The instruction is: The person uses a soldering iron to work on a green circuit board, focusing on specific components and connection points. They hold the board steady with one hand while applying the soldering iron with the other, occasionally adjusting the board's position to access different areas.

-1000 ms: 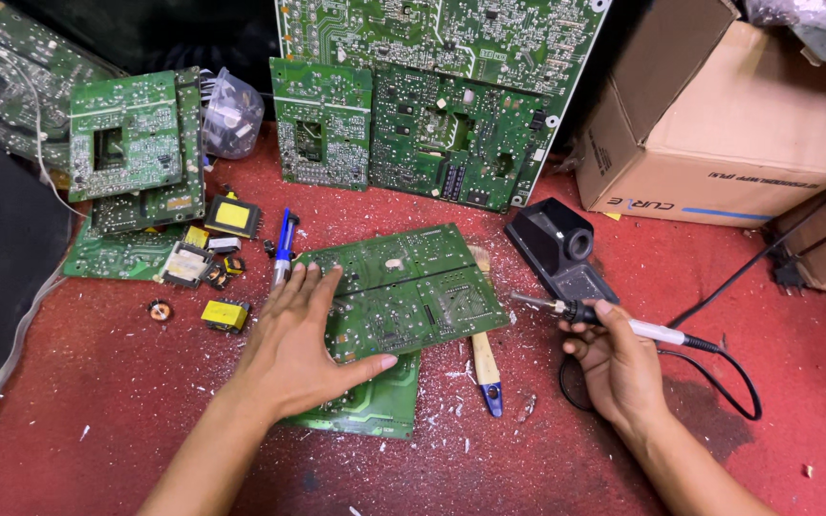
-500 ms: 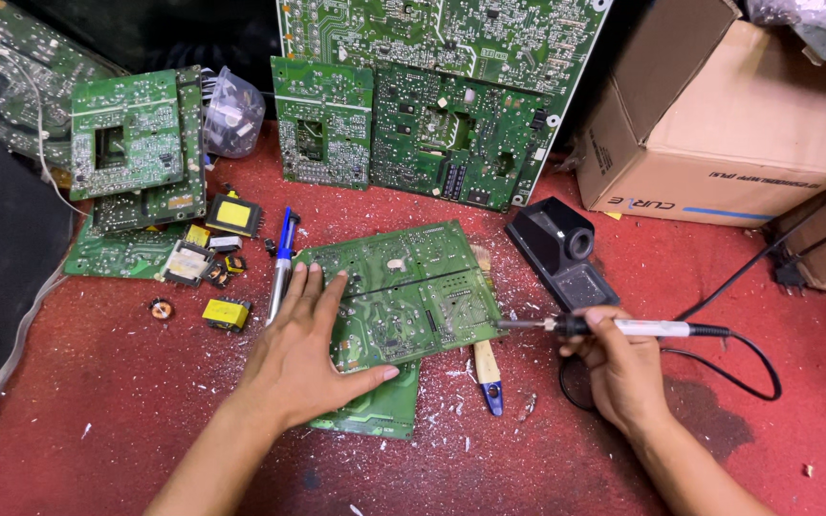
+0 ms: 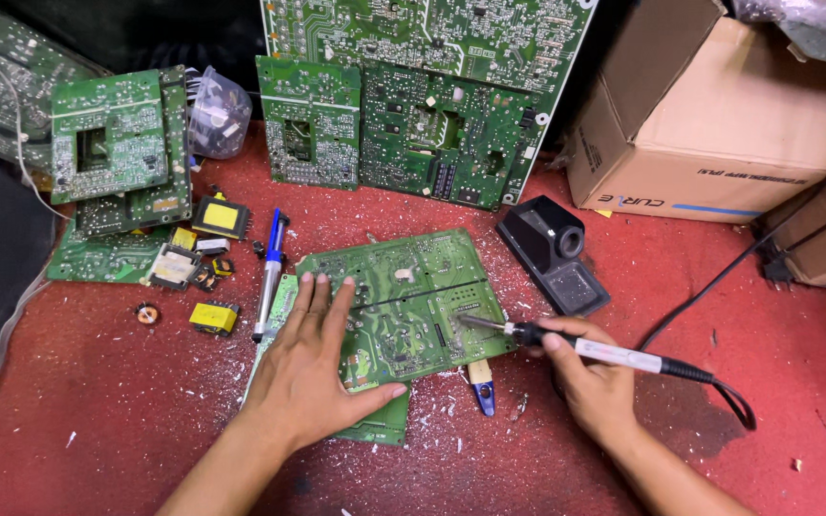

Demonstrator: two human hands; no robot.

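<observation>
Green circuit board [image 3: 403, 301] lies flat on red floor [image 3: 97, 382], atop another board. Left hand [image 3: 313, 368] spread open, palm pressing it. Right hand [image 3: 590, 377] clenched on white-handled soldering iron [image 3: 585, 349], tip touching board's right edge. Brown cardboard box [image 3: 709, 124] with blue stripe upper right.

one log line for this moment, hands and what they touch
left hand: flat on circuit board | right hand: holds soldering iron, tip on board | nearby: iron stand, blue desoldering pump

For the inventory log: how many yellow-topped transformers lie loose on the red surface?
3: one upper, one paler below it, one lowest, all left of the blue-and-silver desoldering pump. Boards may hide others.
</observation>
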